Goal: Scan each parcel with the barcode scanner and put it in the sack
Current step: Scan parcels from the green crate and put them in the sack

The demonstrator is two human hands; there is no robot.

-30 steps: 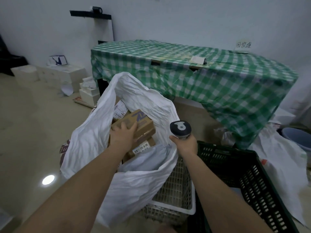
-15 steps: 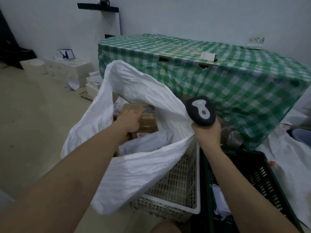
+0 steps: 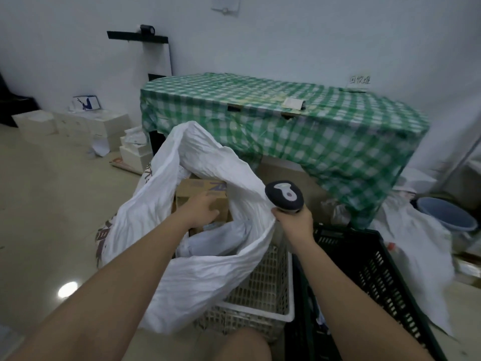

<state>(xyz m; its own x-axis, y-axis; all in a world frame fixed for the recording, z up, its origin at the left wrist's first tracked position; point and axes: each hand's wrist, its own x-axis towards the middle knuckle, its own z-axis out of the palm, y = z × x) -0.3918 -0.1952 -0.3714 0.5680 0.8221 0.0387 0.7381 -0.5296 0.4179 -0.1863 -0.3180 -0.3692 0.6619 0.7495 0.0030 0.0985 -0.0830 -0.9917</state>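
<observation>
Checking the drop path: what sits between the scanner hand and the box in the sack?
In the head view, the white sack's raised edge lies between the right hand and the cardboard box.
</observation>
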